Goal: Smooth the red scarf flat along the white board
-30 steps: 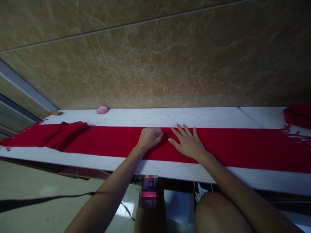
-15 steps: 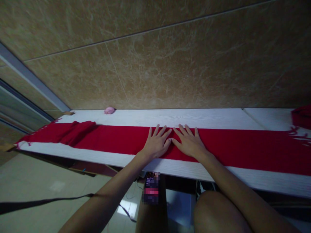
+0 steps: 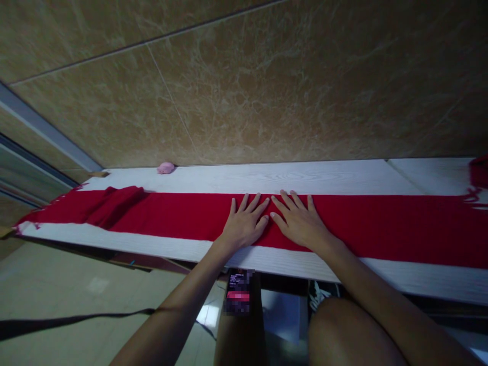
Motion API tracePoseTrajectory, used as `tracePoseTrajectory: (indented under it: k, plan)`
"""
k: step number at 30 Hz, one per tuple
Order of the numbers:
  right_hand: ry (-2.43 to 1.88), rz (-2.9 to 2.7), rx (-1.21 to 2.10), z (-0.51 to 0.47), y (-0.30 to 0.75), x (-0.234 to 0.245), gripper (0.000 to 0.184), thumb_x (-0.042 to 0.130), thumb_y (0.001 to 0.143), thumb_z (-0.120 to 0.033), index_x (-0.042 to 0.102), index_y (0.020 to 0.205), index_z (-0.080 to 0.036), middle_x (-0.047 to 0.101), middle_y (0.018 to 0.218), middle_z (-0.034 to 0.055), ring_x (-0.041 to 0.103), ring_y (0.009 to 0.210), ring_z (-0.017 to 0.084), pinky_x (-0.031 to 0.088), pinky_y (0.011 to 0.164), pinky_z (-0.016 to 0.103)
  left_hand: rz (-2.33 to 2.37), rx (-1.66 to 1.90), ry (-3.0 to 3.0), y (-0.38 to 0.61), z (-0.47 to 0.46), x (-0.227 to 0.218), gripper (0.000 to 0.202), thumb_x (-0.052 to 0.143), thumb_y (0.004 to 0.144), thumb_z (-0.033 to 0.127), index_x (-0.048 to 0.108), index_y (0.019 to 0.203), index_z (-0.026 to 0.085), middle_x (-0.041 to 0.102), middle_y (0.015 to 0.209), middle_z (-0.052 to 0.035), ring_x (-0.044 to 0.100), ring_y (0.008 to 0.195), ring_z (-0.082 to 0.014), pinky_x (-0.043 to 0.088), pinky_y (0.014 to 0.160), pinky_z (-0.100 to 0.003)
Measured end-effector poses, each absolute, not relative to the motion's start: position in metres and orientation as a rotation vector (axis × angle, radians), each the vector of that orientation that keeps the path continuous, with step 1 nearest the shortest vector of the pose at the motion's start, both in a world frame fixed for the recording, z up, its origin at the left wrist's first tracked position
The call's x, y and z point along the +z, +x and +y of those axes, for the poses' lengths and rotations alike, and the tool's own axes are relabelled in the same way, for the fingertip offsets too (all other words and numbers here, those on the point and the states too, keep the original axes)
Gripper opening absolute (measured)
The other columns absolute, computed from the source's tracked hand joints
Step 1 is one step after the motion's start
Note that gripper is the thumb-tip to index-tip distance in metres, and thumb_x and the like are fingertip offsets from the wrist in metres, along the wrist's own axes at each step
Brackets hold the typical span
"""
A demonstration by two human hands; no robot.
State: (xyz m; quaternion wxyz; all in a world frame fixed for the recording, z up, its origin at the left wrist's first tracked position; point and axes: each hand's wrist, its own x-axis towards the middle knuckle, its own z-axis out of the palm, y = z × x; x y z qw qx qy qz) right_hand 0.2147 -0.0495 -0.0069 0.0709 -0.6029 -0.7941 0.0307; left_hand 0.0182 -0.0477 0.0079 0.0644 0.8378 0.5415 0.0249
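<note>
A long red scarf with fringed ends lies lengthwise along a narrow white wooden table. Toward its left end the cloth is rumpled into folds; the middle and right stretch lie smooth. My left hand rests flat on the middle of the scarf, fingers spread. Close beside it, my right hand also lies flat on the cloth with its fingers apart. The two thumbs are near each other, and neither hand grips anything.
A small pink lump sits by the tiled wall. More red cloth is bunched at the far right. A phone with a lit screen lies on my leg below the table edge. A dark strap crosses the left.
The view has shifted slightly, so table and wall sit a little higher. Both hands stay flat on the scarf in nearly the same place.
</note>
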Motion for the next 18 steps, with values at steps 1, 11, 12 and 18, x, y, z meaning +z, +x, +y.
tracePoseTrajectory:
  k: [1,11,12,18]
  plan:
    - [-1.834,-2.403,0.118,-0.05,0.214,-0.006,0.068,0.032,0.115,-0.054,0.04,0.176,-0.026,0.023,0.185,0.0092,0.018,0.171,0.04,0.012,0.134,0.074,1.635,0.075,2.532,0.018,-0.048,0.008,0.063,0.034,0.116,0.05,0.036,0.176,0.033,0.026,0.185,-0.0029,0.015,0.173,-0.0376,0.014,0.137,-0.072]
    - [-1.835,-2.423,0.128,-0.049,0.216,-0.006,0.067,0.033,0.115,-0.05,0.041,0.176,-0.025,0.022,0.185,0.0095,0.019,0.171,0.038,0.012,0.134,0.073,1.666,0.097,2.477,0.029,-0.049,0.02,0.061,0.032,0.116,0.044,0.037,0.176,0.032,0.027,0.185,-0.0036,0.015,0.173,-0.0391,0.015,0.135,-0.076]
    - [-1.827,-2.418,0.122,-0.049,0.216,-0.007,0.066,0.033,0.115,-0.05,0.042,0.175,-0.025,0.023,0.185,0.0094,0.019,0.171,0.038,0.013,0.134,0.073,1.664,0.109,2.484,0.031,-0.049,0.02,0.061,0.033,0.116,0.043,0.037,0.176,0.032,0.026,0.185,-0.0037,0.015,0.173,-0.0391,0.015,0.135,-0.076]
    - [-1.82,-2.373,0.089,-0.049,0.216,-0.011,0.068,0.032,0.114,-0.052,0.042,0.175,-0.023,0.026,0.184,0.0101,0.021,0.171,0.036,0.015,0.135,0.07,1.662,0.099,2.486,0.033,-0.049,0.012,0.063,0.034,0.115,0.045,0.037,0.176,0.029,0.028,0.184,-0.004,0.019,0.173,-0.0374,0.013,0.138,-0.073]
